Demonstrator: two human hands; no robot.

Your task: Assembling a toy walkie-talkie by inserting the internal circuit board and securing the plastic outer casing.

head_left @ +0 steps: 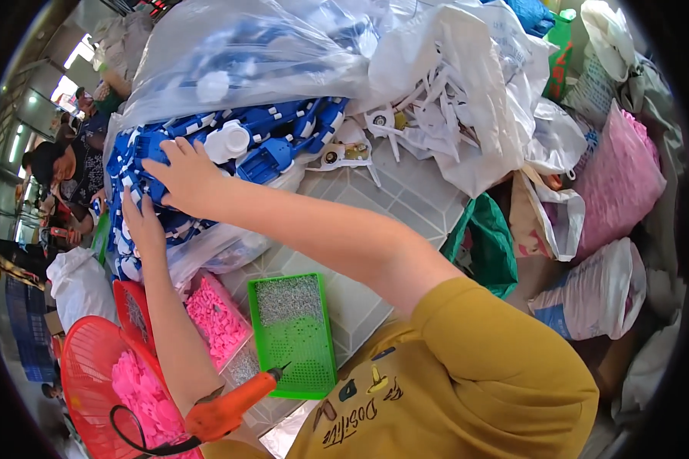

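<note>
Both hands reach into a large clear plastic bag (253, 69) filled with blue and white plastic parts (272, 157). My right hand (187, 177) lies over the pile with its fingers spread, touching the blue parts. Just nearer and to the left, my left hand (144, 226) rests against the same pile with its fingers stretched out. Neither hand appears to grip anything, though some fingertips are hard to see against the parts. An orange electric screwdriver (233, 407) with a dark cable sits beside my left forearm, its bit toward a green tray (331, 336) of small metal screws.
A red basket (80, 359) holds pink pieces, and a box of pink pieces (213, 317) stands beside the green tray. White plastic parts (436, 115) spill from a white sack (486, 99). Several bags, including a pink one (616, 180), line the right. Another person (73, 168) works at far left.
</note>
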